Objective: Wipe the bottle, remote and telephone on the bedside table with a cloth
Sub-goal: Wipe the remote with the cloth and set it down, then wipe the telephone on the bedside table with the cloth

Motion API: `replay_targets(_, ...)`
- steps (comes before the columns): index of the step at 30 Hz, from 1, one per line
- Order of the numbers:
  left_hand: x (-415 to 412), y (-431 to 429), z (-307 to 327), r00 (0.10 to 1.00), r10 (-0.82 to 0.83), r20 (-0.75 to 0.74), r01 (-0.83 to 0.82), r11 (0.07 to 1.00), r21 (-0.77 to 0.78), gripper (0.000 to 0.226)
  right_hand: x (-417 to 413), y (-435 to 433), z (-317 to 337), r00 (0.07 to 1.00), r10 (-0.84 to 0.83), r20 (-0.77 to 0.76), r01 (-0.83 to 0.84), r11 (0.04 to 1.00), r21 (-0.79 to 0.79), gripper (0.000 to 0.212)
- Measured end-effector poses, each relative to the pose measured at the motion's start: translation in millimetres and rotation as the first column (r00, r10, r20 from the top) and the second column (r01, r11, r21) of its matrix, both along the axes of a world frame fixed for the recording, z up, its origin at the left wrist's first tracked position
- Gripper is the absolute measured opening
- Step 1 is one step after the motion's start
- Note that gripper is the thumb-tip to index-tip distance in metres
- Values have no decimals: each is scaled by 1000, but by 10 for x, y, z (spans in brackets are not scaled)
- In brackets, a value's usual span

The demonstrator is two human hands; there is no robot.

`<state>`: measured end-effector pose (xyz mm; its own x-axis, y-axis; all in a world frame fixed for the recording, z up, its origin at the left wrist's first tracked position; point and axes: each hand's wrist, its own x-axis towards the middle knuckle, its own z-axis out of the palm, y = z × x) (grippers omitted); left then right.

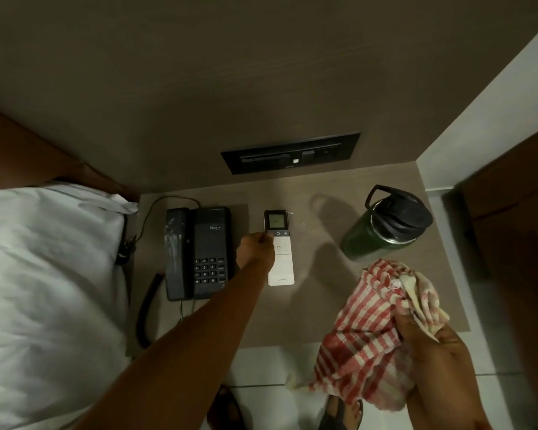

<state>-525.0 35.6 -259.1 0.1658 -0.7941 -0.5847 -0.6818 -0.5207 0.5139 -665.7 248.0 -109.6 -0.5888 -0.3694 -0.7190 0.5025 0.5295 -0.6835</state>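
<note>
A white remote (280,262) with a small lit screen lies flat in the middle of the bedside table (323,311). My left hand (256,250) rests on the remote's left edge, fingers curled against it just below the screen. To its left sits a black telephone (198,252) with its handset on the cradle. At the table's right stands a dark green bottle (382,226) with a black lid and loop handle. My right hand (429,346) holds a bunched red-and-white striped cloth (373,330) above the table's front right corner.
A bed with a white pillow (50,274) borders the table on the left. A black switch panel (291,153) sits in the wall behind. The phone's cord (146,311) loops off the table's left front. My sandalled feet (342,412) stand on the pale tiled floor below.
</note>
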Motion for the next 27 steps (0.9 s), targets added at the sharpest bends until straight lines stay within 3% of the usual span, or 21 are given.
replay_targets(7, 18, 96, 116, 981, -160, 108, 163, 986, -18, 33, 103, -11, 54, 999, -7, 33, 8, 1000, -8, 22)
replay_targets(11, 112, 166, 287, 962, -259, 92, 264, 962, -60, 28, 262, -122, 111, 999, 19, 35, -19, 1000, 2, 30)
replay_targets(14, 386, 241, 505, 946, -320, 45, 320, 908, -271, 27, 398, -212, 129, 999, 32, 16, -32, 999, 14, 36)
replay_targets(16, 763, 262, 673, 942, -334, 35, 315, 843, -435, 31, 518, -284, 141, 998, 57, -20, -56, 997, 49, 52)
replay_targets(18, 1255, 213, 814, 944, -321, 81, 310, 772, -554, 29, 672, -362, 170, 998, 53, -46, -50, 997, 62, 68)
replay_targets(20, 1785, 75, 880, 956, -251, 151, 289, 726, -624, 29, 855, -457, 190, 997, 66, -49, -62, 995, 80, 65)
replay_targets(22, 2227, -93, 848, 932, -249, 263, 358, 745, -562, 36, 1051, -555, 191, 994, 98, -48, -94, 991, 94, 51)
replay_targets(24, 2526, -238, 735, 851, -377, 366, 509, 765, -395, 45, 1260, -666, 170, 988, 132, -73, -124, 987, 105, 36)
replay_targets(27, 2753, -414, 512, 673, -608, 422, 725, 656, -210, 56, 1565, -860, 97, 974, 182, -133, -174, 982, 67, 13)
